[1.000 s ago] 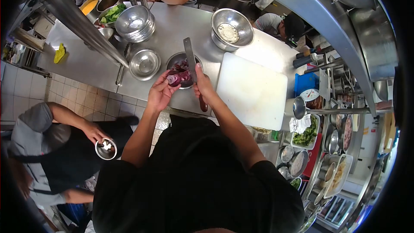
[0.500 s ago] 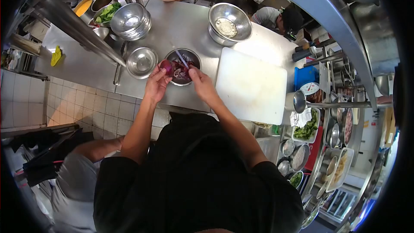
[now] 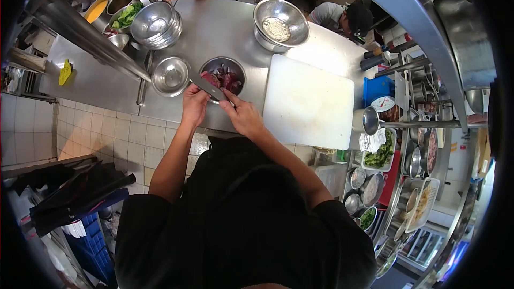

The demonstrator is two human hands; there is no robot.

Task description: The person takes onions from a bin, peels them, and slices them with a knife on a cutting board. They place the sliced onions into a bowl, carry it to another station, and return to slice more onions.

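My right hand [image 3: 243,115] is closed on a knife [image 3: 208,86], whose flat blade points up and left over the near rim of a steel bowl [image 3: 242,86]. Purple-red onion pieces [image 3: 230,81] lie in that bowl. My left hand [image 3: 195,106] is at the blade's left end, fingers pressed together; whatever it may hold is hidden. Just left of the bowl stands an empty steel bowl [image 3: 171,76].
A white cutting board [image 3: 310,101] lies to the right, below a perforated steel bowl [image 3: 278,24]. Stacked bowls [image 3: 156,24] stand upper left, and a yellow cloth [image 3: 65,72] lies far left. People are across the steel counter [image 3: 219,27].
The knife has swung from upright over the bowl to slanting across its near-left rim. My left hand has dropped slightly, and the onion it held no longer shows. The person at lower left has left view.
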